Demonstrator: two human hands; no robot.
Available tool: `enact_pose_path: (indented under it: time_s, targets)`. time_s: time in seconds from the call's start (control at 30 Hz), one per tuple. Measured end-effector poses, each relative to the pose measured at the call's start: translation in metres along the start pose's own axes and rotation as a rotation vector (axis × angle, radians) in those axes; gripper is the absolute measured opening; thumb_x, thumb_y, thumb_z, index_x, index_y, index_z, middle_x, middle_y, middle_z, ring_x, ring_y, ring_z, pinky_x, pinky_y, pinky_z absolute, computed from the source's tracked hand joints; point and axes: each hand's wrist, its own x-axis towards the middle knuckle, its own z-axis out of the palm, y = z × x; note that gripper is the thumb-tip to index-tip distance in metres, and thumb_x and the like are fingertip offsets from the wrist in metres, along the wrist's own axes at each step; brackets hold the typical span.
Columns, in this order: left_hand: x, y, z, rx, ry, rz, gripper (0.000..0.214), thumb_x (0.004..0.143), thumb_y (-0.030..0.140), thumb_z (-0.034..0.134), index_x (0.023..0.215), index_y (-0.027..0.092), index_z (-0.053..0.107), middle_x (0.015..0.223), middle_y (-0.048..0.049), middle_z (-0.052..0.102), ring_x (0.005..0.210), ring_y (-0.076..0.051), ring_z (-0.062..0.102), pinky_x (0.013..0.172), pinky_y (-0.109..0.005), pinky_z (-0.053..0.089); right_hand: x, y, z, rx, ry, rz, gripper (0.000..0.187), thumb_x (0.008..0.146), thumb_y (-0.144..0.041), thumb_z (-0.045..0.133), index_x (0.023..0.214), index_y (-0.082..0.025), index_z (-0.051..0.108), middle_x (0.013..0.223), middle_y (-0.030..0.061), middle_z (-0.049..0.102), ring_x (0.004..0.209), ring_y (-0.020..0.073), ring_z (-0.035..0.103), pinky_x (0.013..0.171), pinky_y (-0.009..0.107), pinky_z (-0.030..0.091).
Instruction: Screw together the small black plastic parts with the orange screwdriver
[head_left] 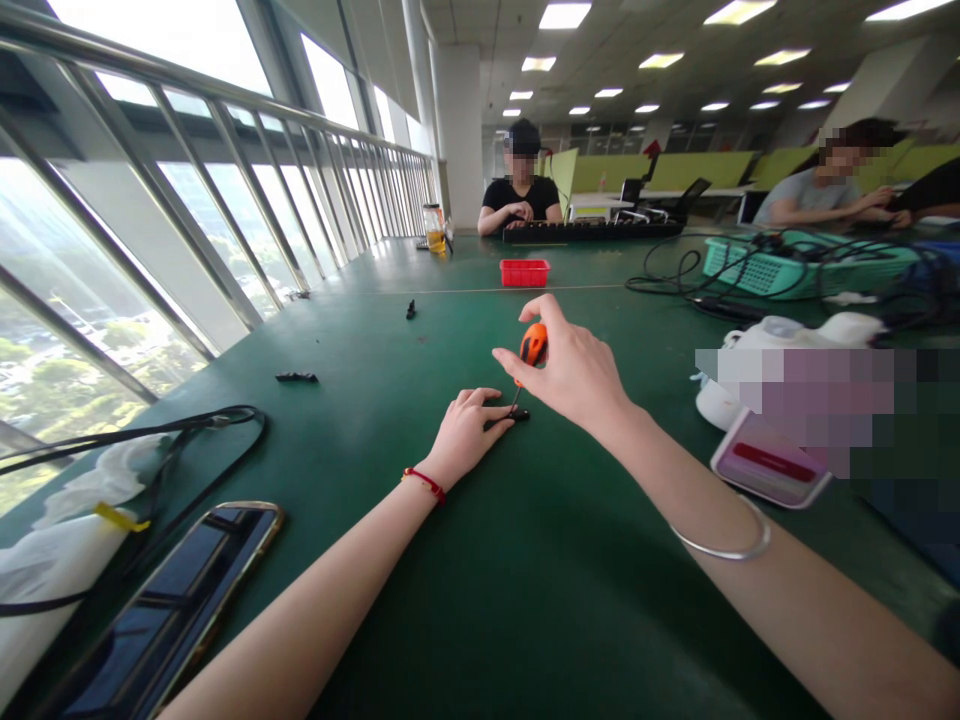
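My right hand grips the orange and black handle of a screwdriver between thumb and fingers. Its thin shaft slants down to a small black part lying on the green table. Low against the tabletop, my left hand is closed on that same part, thumb and fingers near the screwdriver's tip. Whether the tip sits in a screw cannot be made out. Similar black pieces lie farther left on the table.
Ahead stands a red basket. A phone and cables lie at left; at right are a white bottle, another phone and a teal basket with cables. One person sits opposite, another at right.
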Motion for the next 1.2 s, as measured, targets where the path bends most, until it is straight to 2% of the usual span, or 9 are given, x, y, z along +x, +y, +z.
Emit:
enact_pose_path:
  time_s: [0.2,0.4,0.5,0.6,0.8,0.93,1.0,1.1,1.2]
  targets:
    - [0.0014,-0.0035,0.0019,-0.076,0.027,-0.006,0.023,0.083,0.031,0.055,0.102,0.027,0.068,0.115,-0.0039,0.057,0.106,-0.022,0.05,0.094,-0.04,0.041,0.0015,0.002,0.001,-0.089,-0.009,0.011,0.017,0.083,-0.035,0.043,0.093,-0.023,0.049,0.068,0.0003,0.06,0.059,0.0185,0.055,0.048,0.024,0.026]
    - [0.0032,-0.0058,0.0023,-0.162,0.066,-0.029,0.016,0.078,0.029,0.061,0.089,0.024,0.071,0.105,-0.0037,0.061,0.098,-0.021,0.054,0.091,-0.038,0.043,-0.0003,0.0005,0.0019,-0.013,0.005,0.015,0.031,0.075,-0.034,0.048,0.103,-0.021,0.043,0.071,-0.0002,0.058,0.056,0.0172,0.053,0.047,0.024,0.028]
    - [0.0032,-0.005,0.0017,-0.16,0.072,-0.024,0.015,0.078,0.028,0.06,0.088,0.024,0.071,0.103,-0.0035,0.061,0.097,-0.021,0.054,0.091,-0.038,0.043,-0.0011,-0.0012,0.0022,-0.026,0.012,-0.021,0.026,0.08,-0.04,0.045,0.099,-0.022,0.045,0.075,0.0012,0.06,0.059,0.0177,0.054,0.047,0.024,0.028]
    - [0.0028,-0.004,0.0008,-0.163,0.071,-0.023,0.016,0.078,0.027,0.06,0.089,0.023,0.071,0.103,-0.0039,0.061,0.097,-0.021,0.054,0.091,-0.037,0.043,-0.001,-0.0018,0.0013,-0.071,-0.024,-0.028,0.025,0.086,-0.044,0.037,0.093,-0.023,0.048,0.065,-0.0001,0.059,0.055,0.0176,0.054,0.048,0.024,0.027]
    - [0.0025,-0.0044,0.0013,-0.148,0.07,-0.023,0.016,0.079,0.029,0.059,0.089,0.024,0.071,0.104,-0.0035,0.061,0.098,-0.021,0.053,0.09,-0.038,0.043,-0.002,-0.003,-0.0013,-0.078,-0.006,-0.021,0.028,0.077,-0.037,0.047,0.101,-0.022,0.046,0.067,-0.0005,0.06,0.054,0.0171,0.053,0.047,0.024,0.026]
    - [0.0025,-0.0053,0.003,-0.149,0.074,-0.019,0.017,0.079,0.029,0.059,0.09,0.024,0.071,0.104,-0.0037,0.061,0.097,-0.021,0.053,0.09,-0.038,0.043,-0.0027,-0.0031,0.0007,-0.086,-0.02,-0.039,0.028,0.082,-0.051,0.041,0.084,-0.024,0.05,0.058,-0.0013,0.056,0.054,0.0169,0.052,0.047,0.024,0.027]
    - [0.0027,-0.0054,0.0032,-0.149,0.075,-0.013,0.018,0.079,0.029,0.058,0.09,0.024,0.071,0.104,-0.0038,0.061,0.098,-0.021,0.052,0.091,-0.038,0.042,-0.0026,-0.0028,0.002,-0.072,-0.028,-0.043,0.028,0.083,-0.05,0.041,0.077,-0.024,0.05,0.057,-0.0016,0.055,0.055,0.0164,0.053,0.048,0.024,0.027]
    - [0.003,-0.005,0.0028,-0.144,0.074,-0.013,0.018,0.079,0.03,0.059,0.09,0.024,0.071,0.104,-0.0038,0.061,0.097,-0.022,0.052,0.09,-0.038,0.043,-0.0023,-0.0026,0.0025,-0.032,-0.028,-0.025,0.018,0.078,-0.038,0.048,0.089,-0.024,0.049,0.062,-0.0025,0.057,0.055,0.0161,0.053,0.048,0.023,0.028]
    - [0.0033,-0.0047,0.0022,-0.139,0.067,-0.013,0.018,0.079,0.029,0.058,0.09,0.025,0.071,0.105,-0.0037,0.06,0.096,-0.022,0.053,0.089,-0.038,0.043,-0.002,-0.0031,0.0019,0.009,-0.025,-0.007,0.03,0.074,-0.035,0.052,0.1,-0.022,0.044,0.067,-0.0022,0.059,0.054,0.0158,0.052,0.046,0.023,0.029]
